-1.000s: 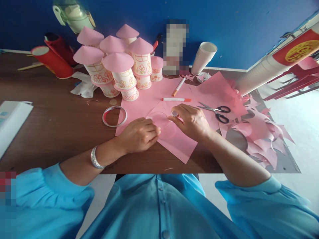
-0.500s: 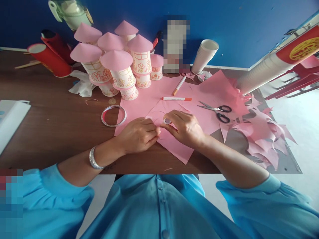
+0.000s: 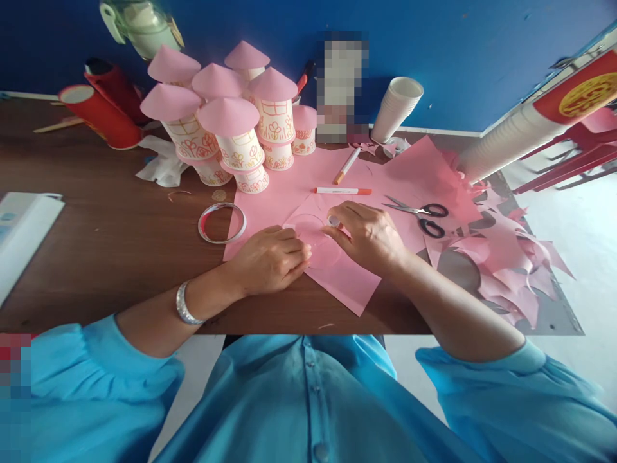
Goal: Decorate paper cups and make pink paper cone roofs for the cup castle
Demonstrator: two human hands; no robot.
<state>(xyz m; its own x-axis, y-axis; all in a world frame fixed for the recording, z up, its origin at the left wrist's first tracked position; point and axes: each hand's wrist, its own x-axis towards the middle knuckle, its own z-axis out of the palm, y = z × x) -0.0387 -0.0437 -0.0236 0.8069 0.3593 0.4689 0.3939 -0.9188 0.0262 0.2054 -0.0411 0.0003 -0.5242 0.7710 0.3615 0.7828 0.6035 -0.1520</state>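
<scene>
My left hand (image 3: 276, 258) rests on the pink paper sheet (image 3: 270, 170), its fingers curled and thumb pressed against them. What it pinches, if anything, is hidden. To its right, my right hand (image 3: 369, 236) hovers at the paper with thumb and fingers closed on a small cylinder with a round pale end (image 3: 333, 220), seen end-on; its kind is unclear. Thin curved lines show on the paper between the hands. Above them lies a white marker with an orange tip (image 3: 343, 191), and scissors (image 3: 418, 212) sit beyond my right hand.
Several flower-drawn paper cups (image 3: 240, 151) with pink cone roofs stand at the back left. A tape roll (image 3: 222, 223) lies left of the paper. Stacked white cups (image 3: 398, 109) are behind, pink paper scraps (image 3: 513, 263) at the right. Another marker (image 3: 347, 165) lies farther back.
My right hand, with the small cylinder, has moved right and slightly away from my body, widening the gap between the hands. The left hand has stayed nearly in place.
</scene>
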